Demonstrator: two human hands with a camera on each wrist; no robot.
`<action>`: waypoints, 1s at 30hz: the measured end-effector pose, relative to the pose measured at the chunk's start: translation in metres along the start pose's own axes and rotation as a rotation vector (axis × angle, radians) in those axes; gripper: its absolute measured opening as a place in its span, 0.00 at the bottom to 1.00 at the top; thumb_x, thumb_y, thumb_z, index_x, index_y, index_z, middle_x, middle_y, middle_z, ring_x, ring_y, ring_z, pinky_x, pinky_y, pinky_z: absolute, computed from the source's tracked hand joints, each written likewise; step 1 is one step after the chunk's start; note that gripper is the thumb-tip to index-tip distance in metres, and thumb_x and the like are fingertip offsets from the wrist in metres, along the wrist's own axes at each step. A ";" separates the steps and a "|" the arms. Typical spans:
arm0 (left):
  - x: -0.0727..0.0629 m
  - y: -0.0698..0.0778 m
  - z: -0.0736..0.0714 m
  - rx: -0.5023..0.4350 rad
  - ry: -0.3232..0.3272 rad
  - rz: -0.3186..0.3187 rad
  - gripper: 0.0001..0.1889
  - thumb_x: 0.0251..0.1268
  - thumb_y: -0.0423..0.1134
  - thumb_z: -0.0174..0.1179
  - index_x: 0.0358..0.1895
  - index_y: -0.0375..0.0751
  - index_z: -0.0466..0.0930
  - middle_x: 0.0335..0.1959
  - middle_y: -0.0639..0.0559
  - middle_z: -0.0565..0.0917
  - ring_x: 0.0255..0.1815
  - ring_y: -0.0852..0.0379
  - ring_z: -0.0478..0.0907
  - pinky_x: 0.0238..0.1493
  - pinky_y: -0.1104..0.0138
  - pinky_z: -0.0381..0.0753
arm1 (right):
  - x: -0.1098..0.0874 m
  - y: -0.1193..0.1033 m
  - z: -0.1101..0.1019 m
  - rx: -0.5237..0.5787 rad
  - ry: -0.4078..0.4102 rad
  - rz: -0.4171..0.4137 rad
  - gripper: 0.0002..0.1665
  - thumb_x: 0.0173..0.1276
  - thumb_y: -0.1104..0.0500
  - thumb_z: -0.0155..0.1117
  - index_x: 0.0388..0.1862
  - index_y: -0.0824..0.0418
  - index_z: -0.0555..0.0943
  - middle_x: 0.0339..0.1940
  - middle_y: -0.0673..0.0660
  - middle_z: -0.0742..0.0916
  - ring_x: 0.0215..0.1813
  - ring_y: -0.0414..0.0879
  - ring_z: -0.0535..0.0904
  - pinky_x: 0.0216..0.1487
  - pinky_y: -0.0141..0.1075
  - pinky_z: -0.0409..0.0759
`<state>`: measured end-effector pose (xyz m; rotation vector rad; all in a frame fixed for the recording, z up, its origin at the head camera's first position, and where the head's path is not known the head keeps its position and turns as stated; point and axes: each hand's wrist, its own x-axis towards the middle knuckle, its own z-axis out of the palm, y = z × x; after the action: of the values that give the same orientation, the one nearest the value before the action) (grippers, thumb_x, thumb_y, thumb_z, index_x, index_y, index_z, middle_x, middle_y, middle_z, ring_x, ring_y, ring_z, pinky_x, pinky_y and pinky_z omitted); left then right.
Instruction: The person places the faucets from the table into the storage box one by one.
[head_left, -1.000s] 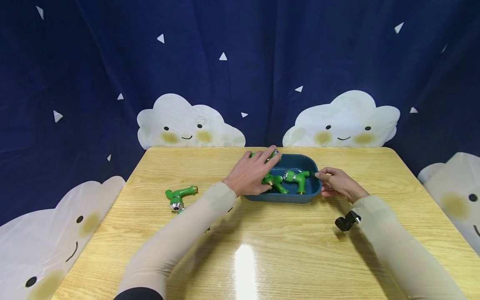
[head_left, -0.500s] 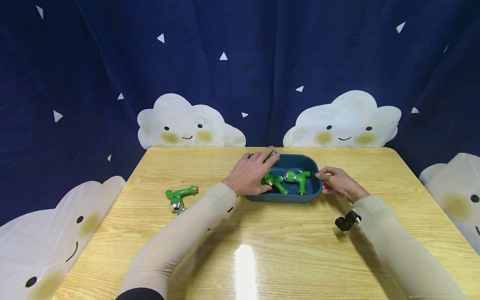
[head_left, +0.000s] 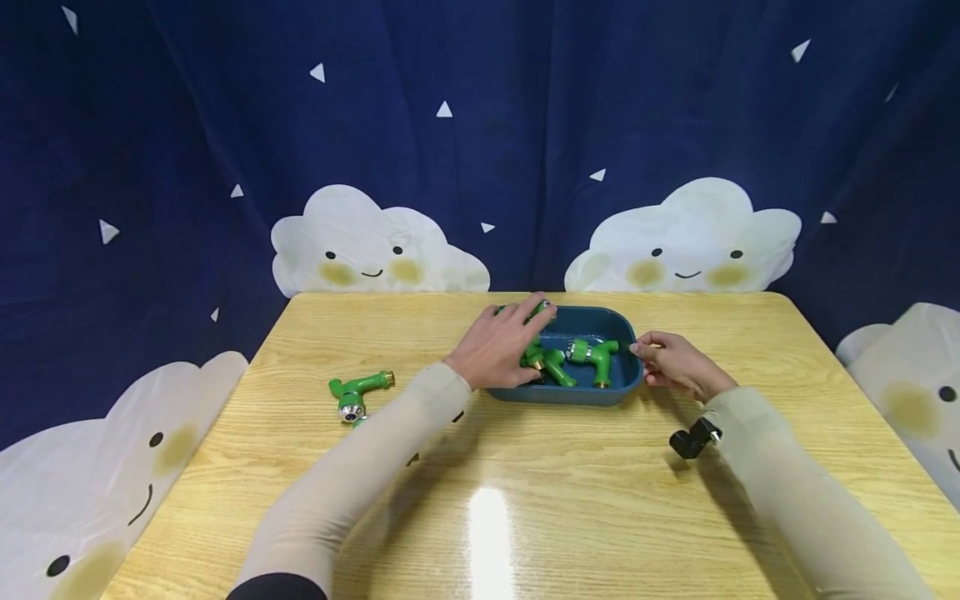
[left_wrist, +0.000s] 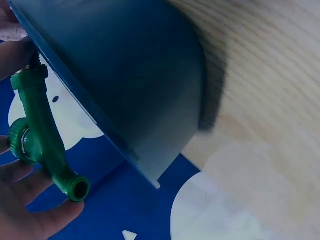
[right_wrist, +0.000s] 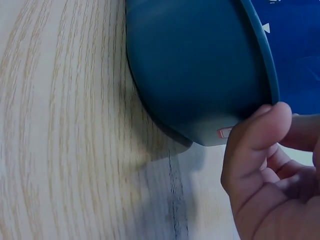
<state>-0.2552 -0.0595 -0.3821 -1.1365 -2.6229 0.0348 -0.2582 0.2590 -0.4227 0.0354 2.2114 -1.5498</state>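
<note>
My left hand (head_left: 498, 343) is over the left end of a dark blue plastic bin (head_left: 600, 398). It holds a green tap (left_wrist: 42, 120) between thumb and fingers, the spout end by a fingertip in the left wrist view. Part of the bin is hidden behind this hand. Inside lie more green taps, one with a ribbed knob (head_left: 596, 358) at the right and another (head_left: 557, 367) near the middle, partly covered. At the right end my right hand (head_left: 678, 365) pinches the bin's rim (right_wrist: 274, 92) between thumb and fingers.
Left of the bin, a green tap (head_left: 356, 393) with a chrome cap lies on the wooden table (head_left: 570, 492). Another ribbed knob (head_left: 360, 421) peeks out beside it, mostly hidden by the left sleeve. A dark blue curtain (head_left: 525, 125) with clouds hangs behind the table.
</note>
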 end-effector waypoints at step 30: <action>0.033 -0.001 -0.008 -0.083 -0.395 -0.007 0.51 0.57 0.61 0.67 0.80 0.52 0.50 0.81 0.47 0.53 0.76 0.46 0.65 0.71 0.49 0.71 | -0.001 -0.001 0.001 0.032 0.006 0.022 0.14 0.81 0.55 0.47 0.48 0.66 0.69 0.23 0.46 0.75 0.25 0.36 0.74 0.30 0.27 0.80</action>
<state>-0.2754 -0.0367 -0.3664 -1.2570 -2.9966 0.1669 -0.2570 0.2586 -0.4218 0.0733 2.1833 -1.5754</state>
